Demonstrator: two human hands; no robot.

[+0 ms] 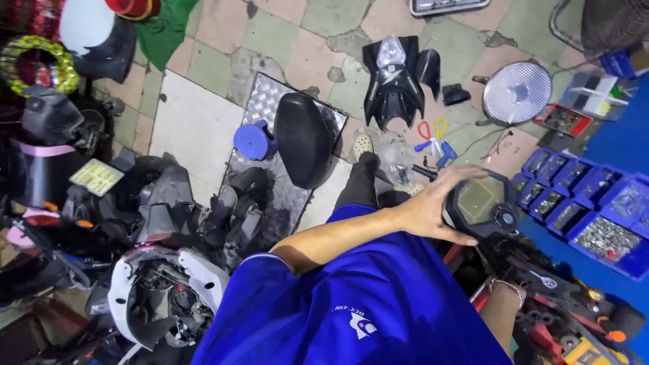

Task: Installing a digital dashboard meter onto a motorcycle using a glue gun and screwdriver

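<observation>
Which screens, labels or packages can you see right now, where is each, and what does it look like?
Instrument cluster screen: centre right, under the left hand; dark angular housing, greenish-grey display, unlit.
Pale yellow label plate: left, on the stripped scooter parts; rectangular, small dark print.
Blue parts bins: right, in rows; open boxes of small metal hardware.
White logo patch: bottom centre, on the blue shirt.
The right hand is hidden; only its wrist shows.

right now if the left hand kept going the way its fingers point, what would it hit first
The left hand points right and already grips the black hexagonal instrument cluster. Beyond it, probably the blue plastic parts bins on the floor, though depth is unclear.
</observation>
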